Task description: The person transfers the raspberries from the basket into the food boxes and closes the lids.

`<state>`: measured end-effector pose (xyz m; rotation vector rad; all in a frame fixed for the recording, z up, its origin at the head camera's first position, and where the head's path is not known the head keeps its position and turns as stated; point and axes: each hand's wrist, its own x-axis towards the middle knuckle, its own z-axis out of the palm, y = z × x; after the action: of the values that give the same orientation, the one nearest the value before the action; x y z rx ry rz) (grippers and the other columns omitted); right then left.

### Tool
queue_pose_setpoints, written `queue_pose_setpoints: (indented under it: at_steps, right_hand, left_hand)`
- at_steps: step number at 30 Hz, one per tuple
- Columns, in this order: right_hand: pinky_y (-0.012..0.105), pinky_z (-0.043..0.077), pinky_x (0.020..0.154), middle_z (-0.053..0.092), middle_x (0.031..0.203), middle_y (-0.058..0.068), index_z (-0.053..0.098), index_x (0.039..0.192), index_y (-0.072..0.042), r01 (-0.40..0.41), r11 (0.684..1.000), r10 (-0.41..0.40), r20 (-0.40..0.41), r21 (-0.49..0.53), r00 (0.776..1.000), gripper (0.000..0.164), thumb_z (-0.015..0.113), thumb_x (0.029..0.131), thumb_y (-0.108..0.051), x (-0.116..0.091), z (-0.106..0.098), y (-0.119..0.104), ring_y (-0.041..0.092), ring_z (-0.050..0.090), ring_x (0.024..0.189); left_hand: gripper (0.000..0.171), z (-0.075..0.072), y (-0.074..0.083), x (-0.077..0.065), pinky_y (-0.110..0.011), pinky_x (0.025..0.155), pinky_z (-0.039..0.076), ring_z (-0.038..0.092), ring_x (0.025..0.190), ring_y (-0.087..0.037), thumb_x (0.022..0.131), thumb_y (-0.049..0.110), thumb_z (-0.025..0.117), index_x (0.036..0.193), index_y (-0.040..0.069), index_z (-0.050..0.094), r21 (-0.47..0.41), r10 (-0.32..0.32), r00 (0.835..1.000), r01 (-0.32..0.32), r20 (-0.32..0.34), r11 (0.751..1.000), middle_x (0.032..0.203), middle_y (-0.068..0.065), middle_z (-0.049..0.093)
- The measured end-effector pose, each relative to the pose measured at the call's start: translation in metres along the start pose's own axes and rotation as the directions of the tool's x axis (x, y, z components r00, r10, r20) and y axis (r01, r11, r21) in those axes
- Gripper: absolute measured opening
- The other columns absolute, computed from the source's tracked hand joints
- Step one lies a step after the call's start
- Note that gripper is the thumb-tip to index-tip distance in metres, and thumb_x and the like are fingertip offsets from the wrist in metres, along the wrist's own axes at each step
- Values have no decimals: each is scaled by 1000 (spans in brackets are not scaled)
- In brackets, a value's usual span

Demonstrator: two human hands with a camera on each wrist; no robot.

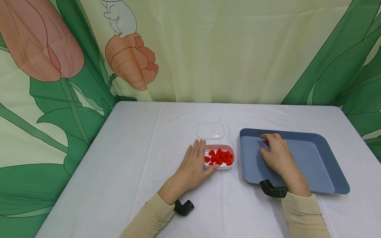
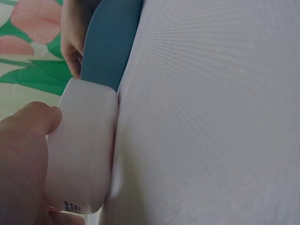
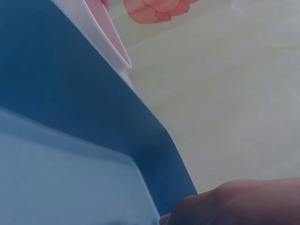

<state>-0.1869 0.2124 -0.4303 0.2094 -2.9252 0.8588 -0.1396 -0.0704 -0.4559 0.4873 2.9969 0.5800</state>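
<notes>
A small white box [image 1: 220, 168] holds several small red pieces [image 1: 218, 156], looking like hearts or berries. My left hand [image 1: 190, 165] lies along the box's left side with straight fingers, its thumb against the near wall. In the left wrist view that thumb [image 2: 37, 117] touches the white box [image 2: 84, 145]. Over the left part of a blue-grey tray [image 1: 309, 158], my right hand [image 1: 276, 153] pinches one red piece [image 1: 266, 141], mostly hidden by the fingers. The right wrist view shows part of this hand [image 3: 234, 204] beside the tray wall [image 3: 93, 89], with the piece out of sight.
Behind the box lies a clear plastic lid [image 1: 210, 131]. The tray's raised rim stands just right of the box. White cloth [image 1: 134, 148] covers the table, and a printed curtain [image 1: 223, 49] hangs along its back edge.
</notes>
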Motion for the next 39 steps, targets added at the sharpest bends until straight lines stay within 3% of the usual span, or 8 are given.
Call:
queue_pose_setpoints:
  at_steps: [12,15,19,23,33,39]
  right_hand:
    - [66,37,97,48,128,34,54,127,8,11,1000,-11,-6,2,1000,40,60,88,-1,-1,-1,-2,52,46,117]
    - [63,41,89,51,120,33,56,124,8,12,1000,-12,-22,-4,1000,38,60,88,0,0,-1,-1,48,50,108]
    - [48,42,72,57,100,26,61,117,8,24,1000,-25,-28,-19,999,31,60,87,2,1,-1,0,37,53,88]
    - [39,40,67,60,89,21,65,112,7,28,999,-28,-2,-21,1000,26,61,86,2,2,-3,-1,32,54,80]
    - [51,46,70,63,100,26,62,119,4,-36,997,42,96,-66,994,33,60,88,-5,2,-6,-1,39,60,90]
    - [52,46,71,66,97,24,64,116,3,-13,998,17,77,-55,997,29,62,88,-6,2,-6,-2,38,60,90]
  left_hand:
    - [92,1,-1,0,-50,124,17,16,154,-32,92,56,56,158,4,15,12,0,1000,1,-5,1000,165,-12,21]
    - [92,2,-1,0,-50,125,17,15,154,-31,92,56,56,158,4,15,13,-3,1000,3,-3,1000,165,-11,21]
    - [92,1,0,0,-50,125,17,15,154,-31,92,56,55,158,4,15,11,-6,1000,6,-1,1000,165,-11,22]
    - [92,1,0,0,-50,124,17,16,154,-31,92,56,55,157,5,16,8,-4,1000,4,-3,1000,165,-11,22]
    - [92,1,0,0,-50,124,18,16,154,-32,93,56,55,157,4,15,-7,2,1000,-2,-9,1000,164,-12,23]
    - [91,0,-1,-1,-50,124,19,17,154,-32,94,55,54,157,4,15,-18,1,1000,-1,-2,1000,164,-12,24]
